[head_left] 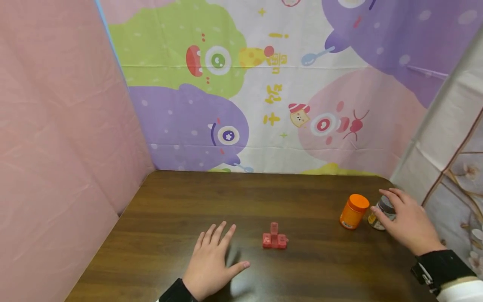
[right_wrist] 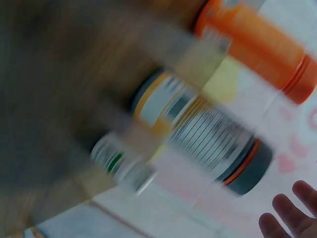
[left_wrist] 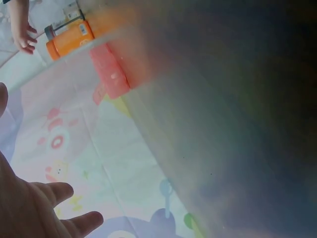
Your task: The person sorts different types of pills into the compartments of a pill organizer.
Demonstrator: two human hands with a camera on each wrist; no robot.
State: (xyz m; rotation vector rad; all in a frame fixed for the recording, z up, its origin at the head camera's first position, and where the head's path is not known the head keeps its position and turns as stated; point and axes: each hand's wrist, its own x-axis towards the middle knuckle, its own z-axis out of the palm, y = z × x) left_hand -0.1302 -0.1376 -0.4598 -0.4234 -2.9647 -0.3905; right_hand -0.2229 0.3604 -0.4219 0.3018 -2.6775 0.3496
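Observation:
My right hand [head_left: 411,222] reaches to a jar with a dark grey cap [head_left: 383,214], fingers spread around the height of the cap. In the right wrist view its fingertips are apart from that jar [right_wrist: 195,131], which has a striped white and yellow label. Left of it stands an orange bottle [head_left: 353,212] with an orange lid. A small red pill box [head_left: 274,240] sits near the middle of the table, one lid standing up. My left hand [head_left: 211,262] hovers to the left of the pill box, fingers spread, holding nothing.
A small white bottle [right_wrist: 123,162] with a green mark stands beside the jar, largely hidden by my right hand in the head view. The brown wooden table [head_left: 188,197] is bordered by a cartoon-print cloth [head_left: 264,155] behind and a pink cloth [head_left: 56,147] at left.

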